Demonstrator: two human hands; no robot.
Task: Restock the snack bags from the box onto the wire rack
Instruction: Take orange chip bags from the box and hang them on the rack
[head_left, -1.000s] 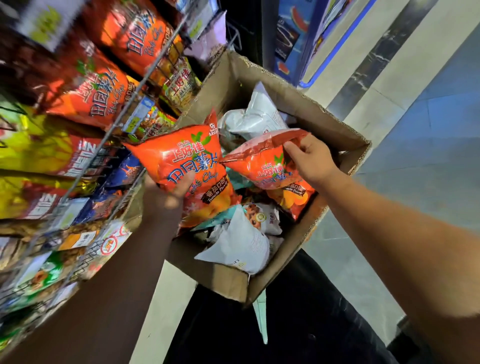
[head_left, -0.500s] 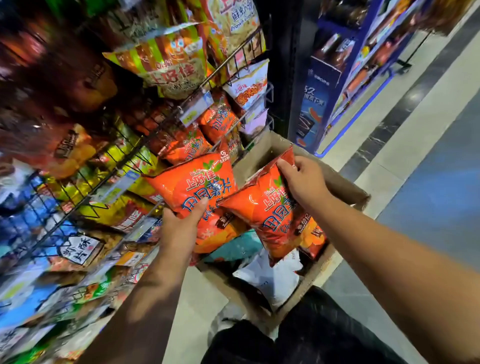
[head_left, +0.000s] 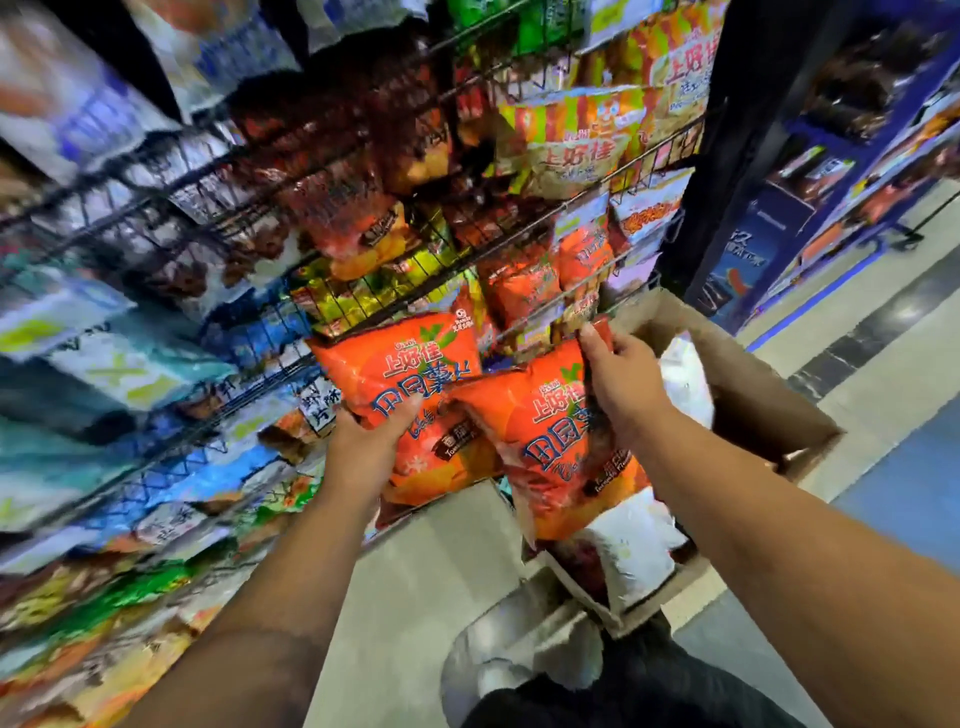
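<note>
Head view — fingers of the left hand (head_left: 363, 449) curl round the first orange bag (head_left: 405, 358); fingers of the right hand (head_left: 623, 387) pinch the top of the second orange bag (head_left: 545, 441). Both read 上好佳 — close before the wire rack (head_left: 374, 299).

Both the left snack bag (head_left: 400, 374) and the right snack bag (head_left: 550, 441) are shiny, crinkly plastic film. The wire rack (head_left: 358, 304) is thin dark metal, looks coated. The box (head_left: 748, 395) is plain matt brown cardboard, rough at the edges. The floor (head_left: 415, 597) looks like smooth, polished tile.
</note>
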